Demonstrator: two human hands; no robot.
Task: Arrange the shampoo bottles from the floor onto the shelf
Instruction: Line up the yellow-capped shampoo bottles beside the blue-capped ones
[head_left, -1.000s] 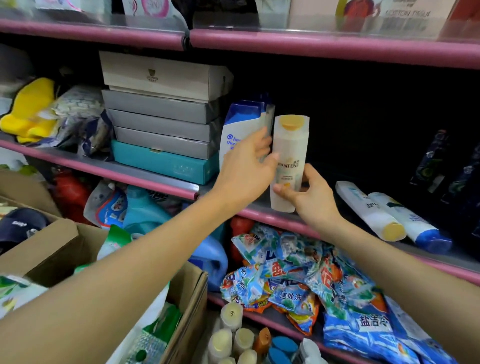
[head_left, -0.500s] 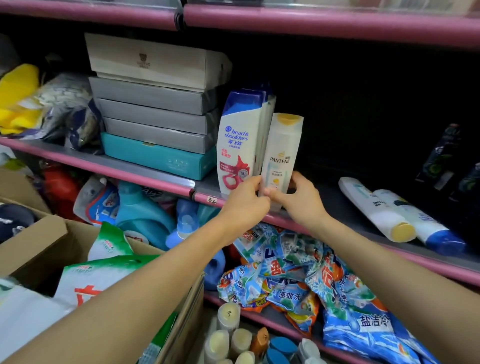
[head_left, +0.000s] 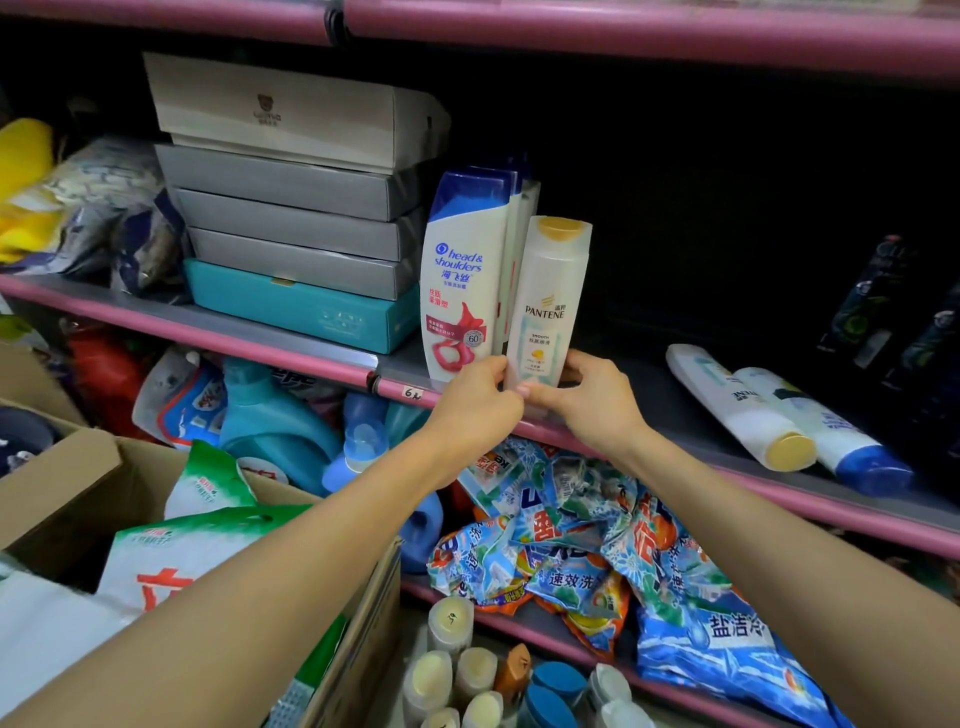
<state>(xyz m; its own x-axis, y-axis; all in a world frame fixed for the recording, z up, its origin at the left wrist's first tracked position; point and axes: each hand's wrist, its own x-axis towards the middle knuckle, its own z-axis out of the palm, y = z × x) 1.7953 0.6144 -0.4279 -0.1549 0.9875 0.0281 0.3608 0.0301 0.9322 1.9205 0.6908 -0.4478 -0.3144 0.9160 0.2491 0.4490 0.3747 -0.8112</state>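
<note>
A white Pantene shampoo bottle (head_left: 545, 306) with a yellow cap stands upright on the middle shelf (head_left: 291, 348), right of a white and blue Head & Shoulders bottle (head_left: 465, 270). My left hand (head_left: 475, 400) and my right hand (head_left: 584, 395) both hold the Pantene bottle at its base, fingers curled around its lower sides. Two more bottles lie flat on the shelf at the right: one yellow-capped (head_left: 737, 408), one blue-capped (head_left: 826, 431). Several bottles (head_left: 467, 670) stand on the floor below.
A stack of flat boxes (head_left: 291, 208) sits left of the bottles. Dark bottles (head_left: 878, 296) stand at the far right. Detergent bags (head_left: 597, 551) fill the lower shelf. An open cardboard box (head_left: 62, 483) with bags is at lower left. Blue jugs (head_left: 275, 421) sit behind it.
The Pantene bottle was lowered onto the shelf beside the Head & Shoulders bottle. My left hand slid from the bottle's upper side down to its base, meeting my right hand.
</note>
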